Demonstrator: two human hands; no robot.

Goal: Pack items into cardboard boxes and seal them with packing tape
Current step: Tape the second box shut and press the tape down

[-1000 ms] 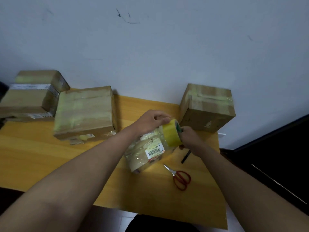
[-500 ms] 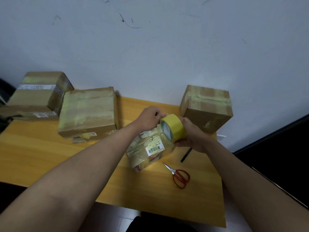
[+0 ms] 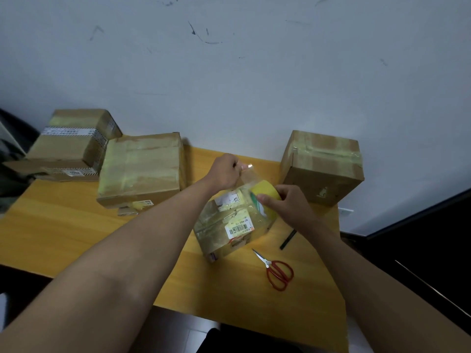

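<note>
**Taping a small box at a wooden bench, head view**

A pale wall [image 3: 254, 85] with dark scuff marks fills the far half of the scene. Below it stands a yellow wooden bench [image 3: 63, 230], with dark floor beyond its right edge. Far left, a cardboard box [image 3: 76, 138] bears a black-and-white printed band too small to read. Just right of it sits the largest box [image 3: 142, 169], its top covered in yellowish tape, a small white label on its near face. At the far right corner stands a third sealed box [image 3: 321, 166], with a pale mark on its near face.

The small box [image 3: 229, 225] being sealed lies near the bench centre, tilted, wrapped in clear tape. Its white barcode label carries printed characters that cannot be read with confidence.

The right hand [image 3: 285, 207] grips the yellow tape roll [image 3: 265, 200] just above the small box's far right corner. The left hand [image 3: 226, 171] has its fingers closed on the free end of a clear tape strip [image 3: 248, 174] drawn from the roll.

Red-handled scissors [image 3: 276, 271] lie nearer, to the right; a thin black stick [image 3: 288, 239] lies beyond them.
</note>
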